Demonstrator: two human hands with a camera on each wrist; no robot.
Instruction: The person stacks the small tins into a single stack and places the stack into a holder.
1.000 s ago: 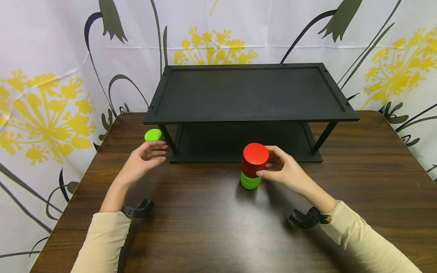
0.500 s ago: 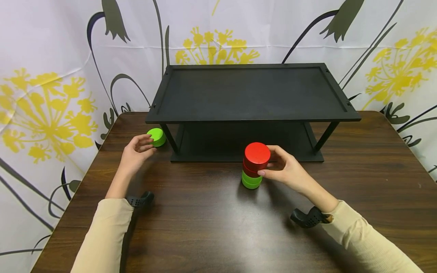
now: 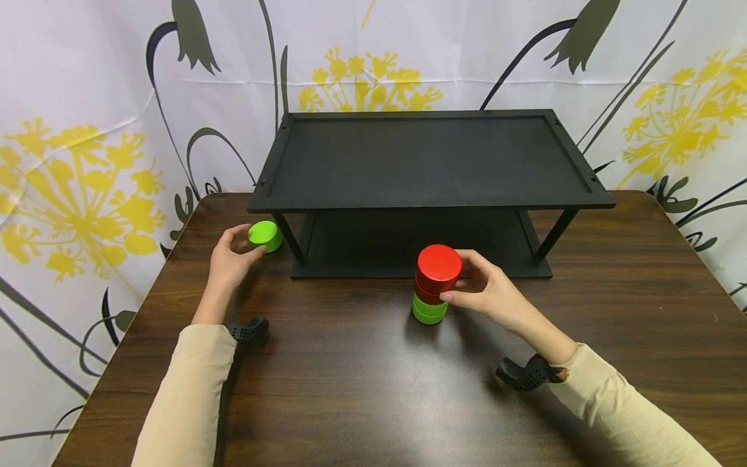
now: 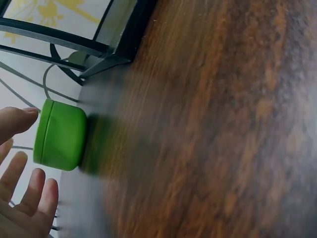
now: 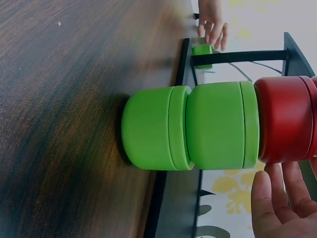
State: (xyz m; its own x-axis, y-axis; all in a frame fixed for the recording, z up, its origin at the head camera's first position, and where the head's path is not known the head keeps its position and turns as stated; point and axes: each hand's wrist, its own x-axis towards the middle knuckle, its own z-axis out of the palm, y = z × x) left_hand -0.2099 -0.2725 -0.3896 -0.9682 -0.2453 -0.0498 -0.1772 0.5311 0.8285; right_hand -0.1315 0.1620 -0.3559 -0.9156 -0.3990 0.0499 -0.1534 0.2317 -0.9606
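Brown, shiny, wood-look table (image 3: 362, 395) comes nearest. On it, a bit right of the middle, stands a tall stack (image 3: 429, 288): two smooth, round green pots with lids (image 5: 215, 126) at the bottom, and what look like two smooth, round red pots (image 3: 439, 267) on top. The right hand (image 3: 489, 285) holds the upper red part between its thumb and fingers. The stack and this hand look the same as a second ago.

Farther back on the left, something has changed. The left hand (image 3: 229, 264) was in front of a smooth, round, lone green pot (image 3: 266, 236) and hid some of it. Now it has gone left, beside that pot. Its fingers are spread and not closed on it; I can't tell if any touch. So, it seems, both hands are now at pots. The lone pot sits on the table, just left of the black two-level shelf (image 3: 423, 162). Farthest back hangs a white cloth with yellow and grey plants (image 3: 443, 39).
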